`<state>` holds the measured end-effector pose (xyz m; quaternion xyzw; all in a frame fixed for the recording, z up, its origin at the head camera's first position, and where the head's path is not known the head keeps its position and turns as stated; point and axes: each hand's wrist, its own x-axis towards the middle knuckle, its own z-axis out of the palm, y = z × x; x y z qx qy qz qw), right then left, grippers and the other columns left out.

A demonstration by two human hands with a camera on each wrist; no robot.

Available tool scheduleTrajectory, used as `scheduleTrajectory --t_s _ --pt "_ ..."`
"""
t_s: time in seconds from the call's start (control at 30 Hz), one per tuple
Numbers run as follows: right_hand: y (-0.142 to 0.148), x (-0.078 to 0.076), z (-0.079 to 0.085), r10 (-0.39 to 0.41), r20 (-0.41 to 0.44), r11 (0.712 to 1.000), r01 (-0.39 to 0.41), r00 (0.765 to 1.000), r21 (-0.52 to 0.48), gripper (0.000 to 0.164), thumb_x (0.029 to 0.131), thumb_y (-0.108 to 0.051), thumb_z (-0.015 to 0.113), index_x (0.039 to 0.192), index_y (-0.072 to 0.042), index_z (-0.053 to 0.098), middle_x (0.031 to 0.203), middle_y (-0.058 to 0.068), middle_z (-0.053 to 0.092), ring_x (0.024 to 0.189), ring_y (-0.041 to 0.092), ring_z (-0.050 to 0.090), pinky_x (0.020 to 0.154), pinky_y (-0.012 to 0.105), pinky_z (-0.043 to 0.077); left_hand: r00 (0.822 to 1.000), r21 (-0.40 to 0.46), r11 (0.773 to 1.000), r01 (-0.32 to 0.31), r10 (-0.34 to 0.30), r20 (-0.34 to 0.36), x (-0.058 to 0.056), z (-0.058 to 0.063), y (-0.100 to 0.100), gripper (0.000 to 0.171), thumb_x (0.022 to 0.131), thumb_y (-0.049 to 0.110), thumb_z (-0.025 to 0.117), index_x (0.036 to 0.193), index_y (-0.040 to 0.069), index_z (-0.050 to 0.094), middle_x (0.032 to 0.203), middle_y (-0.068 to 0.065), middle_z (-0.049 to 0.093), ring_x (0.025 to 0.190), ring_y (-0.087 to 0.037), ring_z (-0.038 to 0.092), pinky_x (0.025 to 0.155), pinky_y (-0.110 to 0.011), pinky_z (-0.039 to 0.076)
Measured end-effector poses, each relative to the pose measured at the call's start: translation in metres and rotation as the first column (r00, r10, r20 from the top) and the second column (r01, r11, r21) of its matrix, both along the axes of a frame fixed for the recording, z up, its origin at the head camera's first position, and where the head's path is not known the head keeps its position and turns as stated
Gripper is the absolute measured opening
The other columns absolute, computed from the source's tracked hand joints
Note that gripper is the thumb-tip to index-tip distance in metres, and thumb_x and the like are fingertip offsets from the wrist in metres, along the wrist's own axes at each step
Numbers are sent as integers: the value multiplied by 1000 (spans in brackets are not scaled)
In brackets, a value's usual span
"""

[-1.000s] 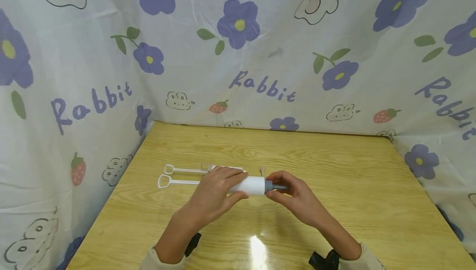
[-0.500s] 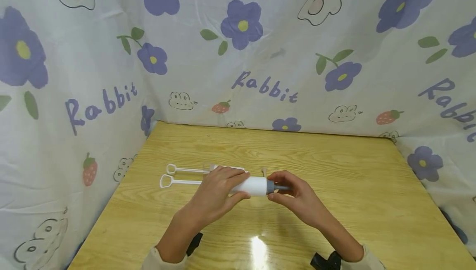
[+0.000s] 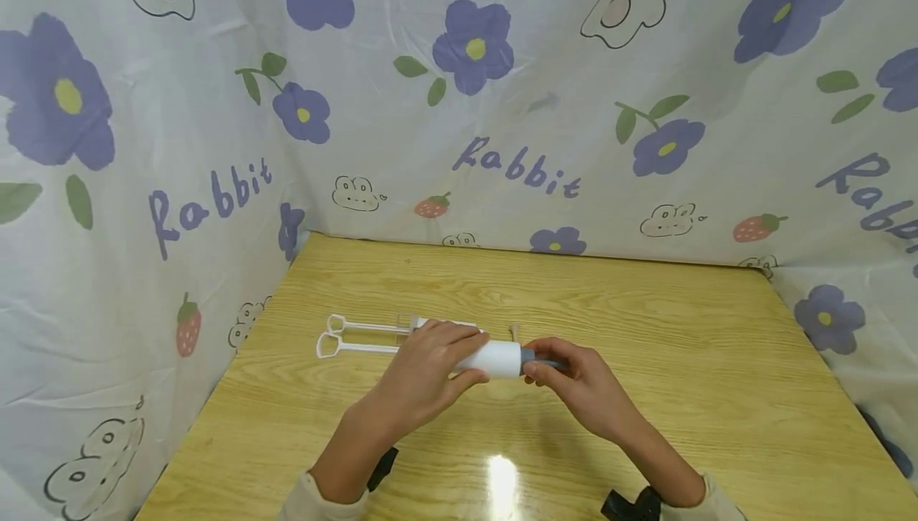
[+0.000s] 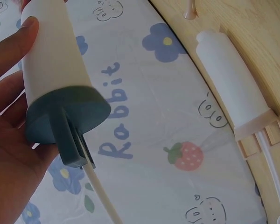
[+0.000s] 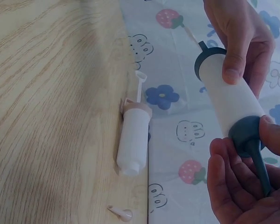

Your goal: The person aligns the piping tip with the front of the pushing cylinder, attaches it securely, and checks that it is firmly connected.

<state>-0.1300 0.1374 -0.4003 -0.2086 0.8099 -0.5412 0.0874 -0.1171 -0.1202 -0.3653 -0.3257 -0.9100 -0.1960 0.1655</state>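
A large white syringe (image 3: 502,359) with dark green ends is held lengthwise above the table. My left hand (image 3: 423,374) grips its barrel from the left, the thumb lying along the near side. In the left wrist view, the dark green end piece (image 4: 67,116) and thin white plunger rod (image 4: 100,191) show. A looped white handle (image 3: 329,344) ends the rod. At the other end, my right hand (image 3: 584,393) pinches the dark green nozzle cap (image 5: 245,133) between thumb and fingers. The cap's long spout points toward the right palm.
Behind the hands, a second white syringe (image 5: 133,140) with a beige end lies on the wooden table (image 3: 681,330). Near its tip sits a small loose beige nozzle (image 5: 123,214). A patterned cloth (image 3: 387,107) stands around the table's back and sides.
My right thumb and fingers have shifted further over the nozzle cap, covering more of it. The left hand keeps its grip on the barrel. The head view has turned slightly left.
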Motion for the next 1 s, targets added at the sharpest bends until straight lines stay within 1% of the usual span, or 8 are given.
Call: scheduleTrajectory --t_s 0.1,0.43,0.6,0.7,0.77,0.87,0.93,1.0 --pt "0 0 0 5 4 1000 -5 1000 9 37 106 -29 61 131 -2 64 118 16 72 97 20 74 84 24 61 1000 -8 1000 -1 1 3 0 0 1 50 84 33 85 126 9 74 124 -6 75 112 -24 72 96 -42 57" --pt "0 -1 0 9 17 1000 -9 1000 11 37 107 -29 59 127 0 66 108 15 74 91 17 73 81 27 62 1000 -21 1000 5 -5 -1 -1 -2 2 49 83 33 85 125 9 74 124 -7 76 111 -24 72 97 -43 57" --pt "1 -1 0 8 16 1000 -8 1000 4 37 107 -28 58 126 3 66 106 21 73 90 20 73 79 28 61 1000 -19 1000 16 -17 -5 -2 -3 2 49 83 32 85 124 8 75 123 -7 76 111 -23 73 97 -43 58" --pt "1 0 0 5 28 1000 -5 1000 4 38 106 -29 60 126 3 66 107 22 74 91 25 73 78 28 62 1000 -22 1000 16 -17 -12 -2 -4 2 49 83 32 86 124 8 75 123 -7 76 111 -23 73 97 -42 57" --pt "1 0 -1 3 43 1000 -4 999 8 39 105 -29 62 127 2 66 108 20 74 94 28 74 80 28 62 1000 -29 999 14 -15 -23 -2 -5 2 50 82 33 86 124 8 75 122 -7 77 111 -22 73 97 -41 57" --pt "1 -1 0 5 59 999 -7 998 36 42 104 -32 63 134 -3 63 115 17 74 102 29 74 84 31 62 999 -33 999 9 -11 -40 -2 -7 0 50 80 32 87 123 8 76 121 -6 77 110 -22 73 95 -40 57" --pt "2 -3 0 -2 56 998 -1 998 63 47 104 -36 63 141 -7 59 123 14 72 110 28 72 91 35 61 999 -29 1000 1 -2 -44 -3 -9 -3 50 79 31 88 122 9 76 121 -5 77 109 -22 73 95 -40 58" --pt "3 -4 1 -16 38 996 13 999 88 51 105 -38 61 147 -11 54 131 13 69 119 27 68 97 39 59 999 -26 1000 -16 15 -36 -3 -13 -8 49 78 30 89 121 9 76 120 -5 77 109 -23 73 95 -44 59"
